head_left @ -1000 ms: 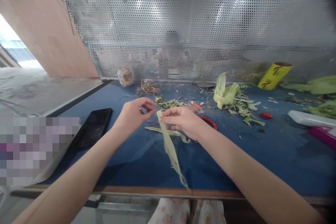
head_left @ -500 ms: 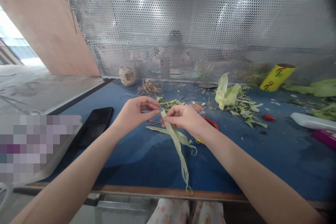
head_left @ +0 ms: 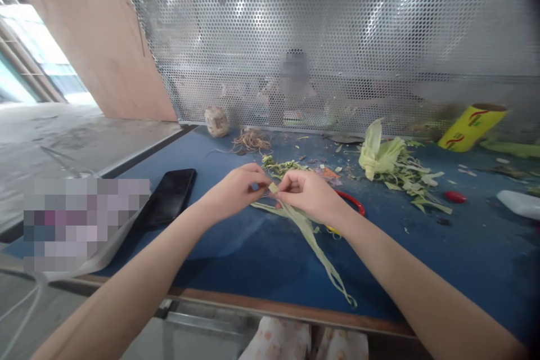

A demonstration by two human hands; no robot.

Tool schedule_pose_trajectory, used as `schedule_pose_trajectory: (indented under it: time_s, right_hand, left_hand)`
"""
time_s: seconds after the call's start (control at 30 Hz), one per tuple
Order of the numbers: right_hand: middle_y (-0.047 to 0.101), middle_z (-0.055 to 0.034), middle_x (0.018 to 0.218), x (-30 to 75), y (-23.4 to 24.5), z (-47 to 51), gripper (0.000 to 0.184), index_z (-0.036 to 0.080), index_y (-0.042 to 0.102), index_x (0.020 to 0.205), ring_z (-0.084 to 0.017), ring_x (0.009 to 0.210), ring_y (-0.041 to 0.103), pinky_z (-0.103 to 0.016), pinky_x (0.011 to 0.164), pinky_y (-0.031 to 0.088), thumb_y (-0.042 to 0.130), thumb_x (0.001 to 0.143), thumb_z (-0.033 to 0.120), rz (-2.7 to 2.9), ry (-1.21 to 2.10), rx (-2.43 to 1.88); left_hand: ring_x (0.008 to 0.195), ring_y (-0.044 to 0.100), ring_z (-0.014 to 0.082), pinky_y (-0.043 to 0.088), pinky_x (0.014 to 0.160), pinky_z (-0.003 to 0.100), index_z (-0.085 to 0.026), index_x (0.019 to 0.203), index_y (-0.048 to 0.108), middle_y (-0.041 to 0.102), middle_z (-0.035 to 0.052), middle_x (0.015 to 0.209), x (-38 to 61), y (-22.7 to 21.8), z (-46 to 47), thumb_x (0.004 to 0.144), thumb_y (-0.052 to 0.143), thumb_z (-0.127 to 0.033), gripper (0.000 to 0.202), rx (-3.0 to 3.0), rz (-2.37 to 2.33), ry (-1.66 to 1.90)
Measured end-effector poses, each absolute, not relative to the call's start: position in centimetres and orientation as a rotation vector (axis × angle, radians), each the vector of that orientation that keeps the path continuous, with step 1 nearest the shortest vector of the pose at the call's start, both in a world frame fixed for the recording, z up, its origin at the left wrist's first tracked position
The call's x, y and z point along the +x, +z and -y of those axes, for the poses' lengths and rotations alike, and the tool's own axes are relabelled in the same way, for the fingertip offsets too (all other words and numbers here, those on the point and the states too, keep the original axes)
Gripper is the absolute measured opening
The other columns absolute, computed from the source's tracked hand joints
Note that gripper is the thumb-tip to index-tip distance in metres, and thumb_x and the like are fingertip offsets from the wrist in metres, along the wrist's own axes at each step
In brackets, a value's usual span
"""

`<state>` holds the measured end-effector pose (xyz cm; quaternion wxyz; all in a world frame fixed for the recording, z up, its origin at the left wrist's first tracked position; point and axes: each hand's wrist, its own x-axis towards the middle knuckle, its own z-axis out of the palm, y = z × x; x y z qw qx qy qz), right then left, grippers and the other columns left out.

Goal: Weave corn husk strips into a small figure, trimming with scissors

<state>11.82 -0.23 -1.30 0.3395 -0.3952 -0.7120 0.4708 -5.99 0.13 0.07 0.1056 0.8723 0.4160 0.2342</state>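
Observation:
My left hand (head_left: 242, 191) pinches the upper end of a pale green leaf strip (head_left: 304, 225), which looks like husk. Close beside it, my right hand (head_left: 306, 194) is closed on the same strip just below that end. The strip's long tail slants down to the right, towards the table's front edge. A thinner pale strip lies beneath the hands. Partly hidden under my right wrist is a red curved handle (head_left: 356, 201), with a yellow piece (head_left: 333, 230) near it. Curled green scraps (head_left: 280, 166) lie just behind my fingers.
On the blue table (head_left: 236, 259) stand a roll of twine (head_left: 216, 122) and a yellow roll (head_left: 472, 128). Tangled brown fibres (head_left: 252, 140), a pale leaf bundle (head_left: 379, 154) and a red object (head_left: 455, 197) lie around. A black phone (head_left: 171, 197) rests left; perforated metal (head_left: 253, 39) closes the back.
The strip's tail has swung to the right, and its upper end now sits folded or bent between my fingertips. The whole view has shifted slightly, so things appear further right.

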Motion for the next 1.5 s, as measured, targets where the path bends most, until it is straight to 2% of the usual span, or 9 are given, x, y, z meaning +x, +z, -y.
schedule_pose_trajectory:
  time_s: [0.2,0.43,0.6,0.8,1.03,1.27,1.5]
  right_hand:
    - [0.056,0.0011,0.060,12.0,-1.2,0.4,0.014,0.018,0.047,0.063,-0.012,0.057,0.054,-0.022,0.053,0.040,0.059,0.067,0.024,1.937,1.086,-1.087]
    - [0.045,0.0049,0.053,12.3,-1.0,0.3,0.014,0.017,0.051,0.067,-0.007,0.047,0.039,-0.020,0.046,0.029,0.057,0.068,0.030,2.076,1.109,-1.156]
    - [0.046,0.0038,0.054,12.3,-1.1,0.3,0.012,0.017,0.049,0.066,-0.009,0.050,0.042,-0.021,0.049,0.032,0.056,0.068,0.027,2.065,1.045,-1.151]
    - [0.052,-0.0004,0.073,12.7,-0.8,0.4,0.012,0.017,0.051,0.061,-0.013,0.068,0.050,-0.024,0.061,0.039,0.058,0.067,0.025,2.185,0.968,-0.998]
    - [0.052,0.0014,0.058,12.0,-1.1,0.9,0.007,0.018,0.049,0.062,-0.011,0.054,0.048,-0.023,0.053,0.037,0.053,0.067,0.016,2.133,0.825,-1.075]
    - [0.053,0.0012,0.060,12.3,-0.6,0.9,0.013,0.017,0.050,0.055,-0.010,0.059,0.050,-0.022,0.057,0.039,0.055,0.066,0.013,2.149,0.831,-0.817]
    - [0.054,0.0011,0.060,12.4,-0.5,1.1,0.013,0.017,0.053,0.055,-0.011,0.058,0.049,-0.023,0.057,0.038,0.059,0.064,0.010,2.275,0.713,-0.781]
  left_hand:
    - [0.075,0.055,0.0111,0.043,0.063,0.019,-0.017,0.080,0.059,0.056,0.0022,0.085,-6.0,0.5,0.6,0.079,0.046,-0.020,0.014,2.446,-1.186,0.653]
    - [0.063,0.055,0.0096,0.042,0.060,0.019,-0.017,0.080,0.058,0.060,-0.0024,0.071,-5.7,0.1,0.6,0.073,0.048,-0.016,0.012,2.364,-1.309,0.658]
    - [0.066,0.056,0.0103,0.041,0.058,0.018,-0.018,0.081,0.063,0.063,-0.0007,0.075,-5.6,0.2,0.5,0.073,0.049,-0.018,0.017,2.392,-1.344,0.727]
    - [0.065,0.056,0.0106,0.041,0.058,0.018,-0.020,0.081,0.067,0.063,0.0003,0.074,-5.7,0.3,0.4,0.075,0.050,-0.021,0.018,2.476,-1.360,0.759]
    - [0.064,0.054,0.0104,0.041,0.056,0.018,-0.017,0.073,0.065,0.060,0.0013,0.070,-5.3,0.3,0.6,0.073,0.050,-0.013,0.016,2.614,-1.219,0.731]
    - [0.063,0.055,0.0100,0.041,0.054,0.018,-0.016,0.071,0.063,0.062,0.0016,0.072,-5.7,0.5,0.9,0.075,0.051,-0.017,0.013,2.319,-1.081,0.844]
    - [0.059,0.053,0.0093,0.040,0.054,0.018,-0.015,0.065,0.063,0.060,0.0005,0.065,-5.6,0.3,1.0,0.072,0.052,-0.015,0.013,2.372,-1.062,0.827]
